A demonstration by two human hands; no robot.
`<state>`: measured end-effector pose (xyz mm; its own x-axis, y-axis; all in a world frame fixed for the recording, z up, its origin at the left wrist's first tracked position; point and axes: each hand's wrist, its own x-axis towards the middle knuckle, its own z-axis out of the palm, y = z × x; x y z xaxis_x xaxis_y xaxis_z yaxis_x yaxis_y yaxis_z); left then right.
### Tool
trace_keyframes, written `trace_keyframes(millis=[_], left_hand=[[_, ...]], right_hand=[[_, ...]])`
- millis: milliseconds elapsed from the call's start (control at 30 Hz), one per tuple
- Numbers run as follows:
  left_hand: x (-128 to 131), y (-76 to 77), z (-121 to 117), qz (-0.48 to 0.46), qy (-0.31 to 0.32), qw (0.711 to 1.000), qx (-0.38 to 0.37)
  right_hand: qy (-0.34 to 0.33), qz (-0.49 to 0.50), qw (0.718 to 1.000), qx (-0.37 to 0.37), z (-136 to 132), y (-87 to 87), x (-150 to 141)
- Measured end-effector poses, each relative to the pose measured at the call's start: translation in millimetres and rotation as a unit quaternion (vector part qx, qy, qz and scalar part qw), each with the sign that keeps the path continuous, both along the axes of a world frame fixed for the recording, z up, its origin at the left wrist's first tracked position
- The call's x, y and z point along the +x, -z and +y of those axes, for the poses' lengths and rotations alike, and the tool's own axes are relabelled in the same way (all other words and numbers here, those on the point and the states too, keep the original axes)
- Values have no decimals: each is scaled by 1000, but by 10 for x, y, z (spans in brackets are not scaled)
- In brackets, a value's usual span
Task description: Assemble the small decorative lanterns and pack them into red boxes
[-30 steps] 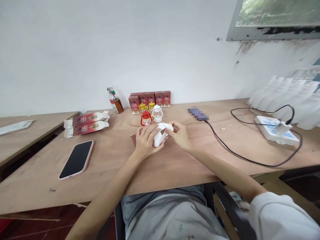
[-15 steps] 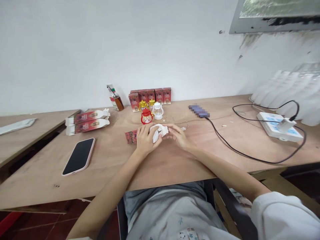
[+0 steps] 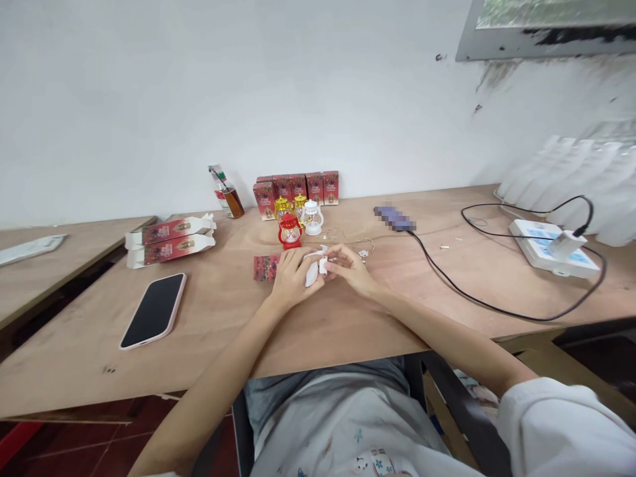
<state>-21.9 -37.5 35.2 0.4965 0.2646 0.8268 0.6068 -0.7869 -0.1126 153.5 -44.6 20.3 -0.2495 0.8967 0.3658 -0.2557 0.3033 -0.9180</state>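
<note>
Between my hands lies a small red printed cardboard box (image 3: 265, 267), its white end flaps facing right. My left hand (image 3: 291, 275) wraps round the box from above, hiding its middle. With bent fingers, my right hand (image 3: 352, 270) pinches a white flap at the box's right end. Just beyond stand a red miniature lantern (image 3: 290, 232), a white miniature lantern (image 3: 312, 218) and two gold ones (image 3: 282, 207). Thin wire handles (image 3: 364, 244) and a small white piece (image 3: 363, 253) lie right of my hands.
Upright red boxes (image 3: 314, 189) line the wall. Two flattened boxes (image 3: 171, 240) and a phone (image 3: 154, 311) lie left; a bottle (image 3: 227, 195) stands behind. At right are a blurred-out phone (image 3: 395, 218), its black cable (image 3: 457, 297), a power strip (image 3: 551, 248) and stacked white items (image 3: 571, 179).
The right-hand fingers have shifted over the white end flaps, which look more folded in. More of the box's red side now shows left of my left hand. The view has tilted slightly.
</note>
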Motion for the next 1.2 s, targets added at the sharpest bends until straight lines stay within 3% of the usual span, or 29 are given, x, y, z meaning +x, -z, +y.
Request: trace_keyframes(millis=[200,500,733,833,1033,1133,1200], left_hand=[[-30,-26,27,1,45,999,-2],[-40,-9,27,4,27,999,-19],[-11,3,12,-4,56,998,15],[-6,25,4,-7,65,998,24],[5,133,39,6,98,992,75],[37,148,16,51,140,985,90],[58,118,-20,44,152,984,85]], right_hand=[[26,-7,1000,-4,4,-1,3],[57,-27,998,-2,-24,-61,-12],[75,-42,996,23,-9,-5,-29],[44,-32,999,6,8,20,-6],[-148,17,986,-77,-21,-27,13],[-129,36,985,-111,-37,-77,8],[-76,24,994,-75,-30,-96,16]])
